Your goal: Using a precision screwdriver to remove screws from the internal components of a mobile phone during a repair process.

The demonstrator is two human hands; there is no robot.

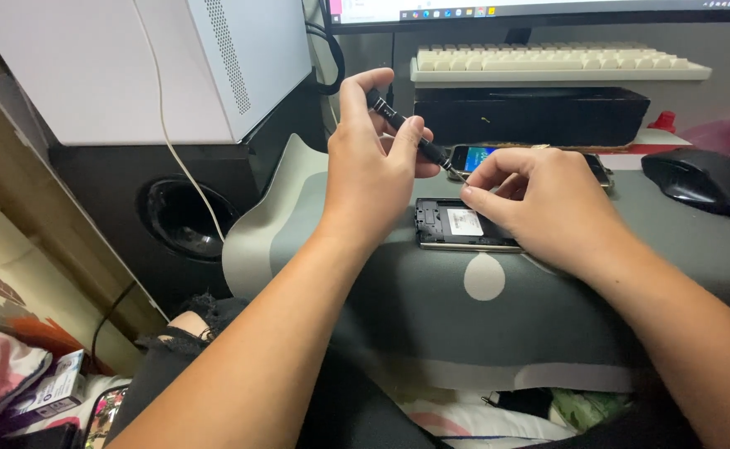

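My left hand (373,166) grips a slim black precision screwdriver (406,129), tilted with its tip pointing down to the right. The fingertips of my right hand (539,204) pinch at the metal tip, just above an opened phone (452,224) lying back-up on a grey desk mat (481,308). The phone's back cover is off, showing a black inner frame and a white label. My right hand covers its right part. A second phone (477,156) with a lit screen lies just behind, partly hidden by my hands.
A black mouse (701,179) sits at the right. A cream keyboard (548,62) rests on a black box (531,116) under a monitor. A white computer case (132,58) and a black speaker (174,216) stand at the left.
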